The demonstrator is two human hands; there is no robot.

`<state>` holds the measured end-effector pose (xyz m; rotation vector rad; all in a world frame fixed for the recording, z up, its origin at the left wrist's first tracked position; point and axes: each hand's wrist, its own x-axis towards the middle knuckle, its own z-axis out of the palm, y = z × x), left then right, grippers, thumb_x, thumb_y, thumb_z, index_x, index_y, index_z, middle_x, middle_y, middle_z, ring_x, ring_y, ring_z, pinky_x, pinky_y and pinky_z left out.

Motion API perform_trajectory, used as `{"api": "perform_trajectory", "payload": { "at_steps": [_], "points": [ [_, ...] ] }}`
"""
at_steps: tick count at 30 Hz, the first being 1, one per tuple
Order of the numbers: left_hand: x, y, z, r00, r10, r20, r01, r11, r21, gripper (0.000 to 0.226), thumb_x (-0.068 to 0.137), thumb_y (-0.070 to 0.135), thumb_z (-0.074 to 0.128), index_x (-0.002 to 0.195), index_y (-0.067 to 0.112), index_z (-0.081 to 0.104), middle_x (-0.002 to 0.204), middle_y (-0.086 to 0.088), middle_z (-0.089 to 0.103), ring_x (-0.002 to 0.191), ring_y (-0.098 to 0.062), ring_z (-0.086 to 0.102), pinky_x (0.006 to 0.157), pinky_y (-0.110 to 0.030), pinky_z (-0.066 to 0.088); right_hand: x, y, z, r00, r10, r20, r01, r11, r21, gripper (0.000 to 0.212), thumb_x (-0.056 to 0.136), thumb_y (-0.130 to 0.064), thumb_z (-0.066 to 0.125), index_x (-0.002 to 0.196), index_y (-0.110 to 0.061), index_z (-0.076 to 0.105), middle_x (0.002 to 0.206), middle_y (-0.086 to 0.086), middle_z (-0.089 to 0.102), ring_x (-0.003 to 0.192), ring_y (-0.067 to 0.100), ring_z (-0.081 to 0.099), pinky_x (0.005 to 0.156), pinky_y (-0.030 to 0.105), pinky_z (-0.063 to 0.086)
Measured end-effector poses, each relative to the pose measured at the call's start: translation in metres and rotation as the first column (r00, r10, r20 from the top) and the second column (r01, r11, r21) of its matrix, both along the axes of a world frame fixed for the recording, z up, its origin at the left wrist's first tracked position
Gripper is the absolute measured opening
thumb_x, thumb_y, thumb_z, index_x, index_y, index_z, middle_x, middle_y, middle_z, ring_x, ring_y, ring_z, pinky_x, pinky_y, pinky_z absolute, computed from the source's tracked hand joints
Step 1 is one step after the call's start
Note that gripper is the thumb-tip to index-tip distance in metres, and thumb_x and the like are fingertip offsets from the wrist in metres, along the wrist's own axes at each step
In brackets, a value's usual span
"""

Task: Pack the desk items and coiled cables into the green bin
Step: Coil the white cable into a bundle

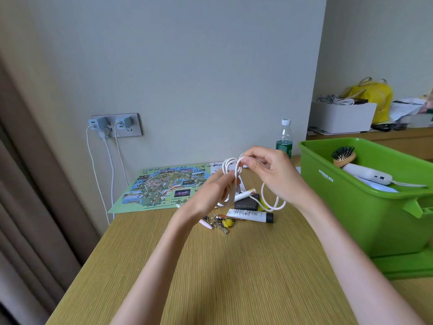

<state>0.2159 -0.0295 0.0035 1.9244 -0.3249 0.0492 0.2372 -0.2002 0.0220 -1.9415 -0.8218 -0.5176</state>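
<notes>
Pinching the top loop of the white cable [230,191], the fingers [251,163] of the right hand [274,174] are closed on it, thumb against forefinger. Just below, the left hand [210,192] grips the gathered coils, fingers wrapped round them. One slack loop hangs under the right hand. The cable is held in the air, left of the green bin [351,214]. Beneath it on the table [210,273], also left of the bin, lie a dark wallet [247,202], a white tube [250,215] and keys [221,222]. Inside the bin rest a hairbrush [343,156] and a white gadget [367,175].
</notes>
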Motion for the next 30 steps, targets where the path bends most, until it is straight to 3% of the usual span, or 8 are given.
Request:
{"api": "perform_trajectory", "payload": {
  "at_steps": [2,5,9,14,19,24,27,30],
  "points": [
    [0.001,-0.002,0.004,0.996,0.015,-0.083,-0.018,0.999,-0.033,0.025,0.097,0.033,0.044,0.080,0.020,0.058,0.066,0.011,0.052,0.053,-0.005,0.043,0.052,-0.015,0.037,0.000,-0.001,0.001,1.000,-0.001,0.012,0.000,1.000,0.022,0.019,0.095,-0.032,0.057,0.088,-0.018,0.067,0.080,0.019,0.067,0.083,0.043,0.061,0.077,0.056,0.049],
    [-0.002,-0.003,0.005,0.994,-0.036,-0.103,0.031,0.998,-0.045,0.020,0.091,0.035,0.050,0.079,0.023,0.060,0.069,0.006,0.049,0.064,-0.012,0.043,0.063,-0.026,0.035,-0.001,0.001,0.004,0.999,0.036,0.010,-0.037,0.998,0.055,0.013,0.094,-0.021,0.061,0.087,-0.011,0.064,0.072,0.021,0.064,0.069,0.039,0.058,0.065,0.045,0.045],
    [-0.012,-0.009,0.006,0.994,-0.107,-0.020,0.109,0.991,0.076,0.024,0.097,0.037,0.047,0.081,0.024,0.060,0.057,0.025,0.054,0.055,0.006,0.048,0.053,-0.005,0.036,-0.004,0.001,0.009,0.996,0.092,-0.007,-0.090,0.989,0.120,0.014,0.093,-0.017,0.063,0.088,-0.009,0.053,0.062,0.033,0.048,0.055,0.039,0.039,0.061,0.035,0.031],
    [-0.019,-0.007,0.013,0.997,-0.079,-0.008,0.079,0.997,0.003,0.026,0.099,0.028,0.042,0.082,0.016,0.058,0.052,0.020,0.052,0.048,0.001,0.045,0.047,-0.010,0.036,-0.001,-0.007,0.006,0.987,0.114,-0.115,-0.089,0.975,0.204,0.021,0.088,-0.027,0.068,0.084,-0.012,0.054,0.061,0.030,0.047,0.058,0.021,0.038,0.056,0.029,0.031],
    [-0.016,0.006,0.022,0.997,-0.057,-0.052,0.043,0.969,-0.245,0.024,0.096,0.024,0.040,0.080,0.016,0.056,0.071,-0.001,0.050,0.058,-0.014,0.042,0.059,-0.031,0.029,0.005,-0.016,-0.006,0.957,0.140,-0.253,-0.107,0.984,0.139,0.039,0.081,-0.038,0.068,0.083,0.000,0.064,0.052,0.004,0.046,0.046,0.009,0.040,0.045,0.014,0.033],
    [-0.011,0.012,0.023,0.994,-0.023,-0.109,-0.038,0.851,-0.523,0.024,0.096,0.024,0.042,0.080,0.017,0.058,0.070,0.004,0.055,0.064,-0.015,0.042,0.061,-0.028,0.034,0.007,-0.015,-0.013,0.949,0.141,-0.281,-0.123,0.989,0.080,0.025,0.094,-0.022,0.062,0.079,-0.003,0.069,0.053,-0.003,0.052,0.050,0.007,0.048,0.052,0.016,0.042],
    [-0.008,0.009,0.017,0.990,0.120,-0.074,-0.140,0.893,-0.429,0.028,0.097,0.029,0.043,0.084,0.021,0.067,0.078,0.006,0.059,0.066,-0.010,0.050,0.060,-0.024,0.041,0.005,-0.011,-0.014,0.948,0.142,-0.284,-0.112,0.987,0.119,0.029,0.099,-0.018,0.054,0.079,0.000,0.066,0.049,0.002,0.044,0.046,0.007,0.042,0.052,0.013,0.039],
    [-0.007,0.001,0.012,0.990,0.140,-0.021,-0.139,0.935,-0.326,0.034,0.097,0.036,0.041,0.091,0.031,0.074,0.088,0.004,0.058,0.077,-0.009,0.054,0.072,-0.027,0.044,0.004,-0.003,-0.014,0.950,0.126,-0.287,-0.087,0.986,0.143,0.035,0.101,-0.018,0.049,0.075,0.002,0.061,0.044,-0.001,0.035,0.041,0.007,0.033,0.049,0.015,0.033]
  ]
}}
